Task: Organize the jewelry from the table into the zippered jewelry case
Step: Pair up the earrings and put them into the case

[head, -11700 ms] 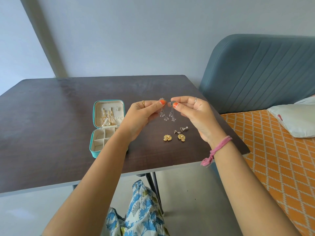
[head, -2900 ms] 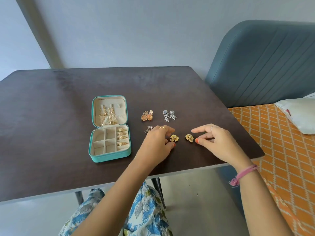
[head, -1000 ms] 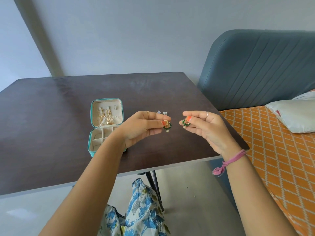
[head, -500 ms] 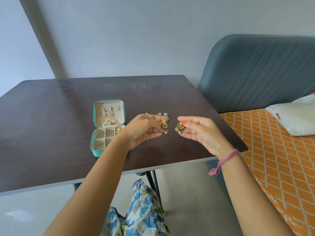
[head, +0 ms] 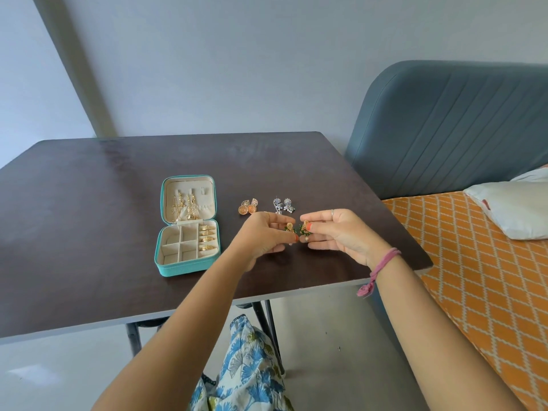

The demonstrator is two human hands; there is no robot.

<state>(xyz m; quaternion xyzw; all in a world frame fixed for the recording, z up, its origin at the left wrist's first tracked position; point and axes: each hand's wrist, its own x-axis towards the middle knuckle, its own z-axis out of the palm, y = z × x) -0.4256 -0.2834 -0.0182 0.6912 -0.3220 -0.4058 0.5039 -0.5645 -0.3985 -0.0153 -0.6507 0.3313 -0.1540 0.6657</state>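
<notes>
So both hands are up over the near right part of the dark counter (head: pixel 89 203), each one pinching a small gold-and-green earring. The left hand (head: pixel 264 235) has its earring (head: pixel 289 226) between thumb and fingers, and the right hand (head: pixel 341 232) is doing the same with the matching one (head: pixel 304 228). The two earrings are just beside each other, nearly touching, held a bit above the surface as far as I can tell.

The teal jewelry case (head: pixel 186 225) sits open flat on the counter, left of the hands and clear of them. The lid half lies furthest from the person and has long gold dangly earrings (head: pixel 184 207) fixed in it. The bottom half is split into compartments, and the strip along its right side holds a row of gold rings (head: pixel 207 237). The other compartments look bare from here.

Beyond the hands there are two more pairs lying loose on the counter: a gold filigree pair (head: pixel 247 206) and, to the right of it, a silver flower pair (head: pixel 283 204). Right wrist has a pink band (head: pixel 382 262) tied on it. A bed with an orange patterned sheet (head: pixel 474 277) sits right of the counter
</notes>
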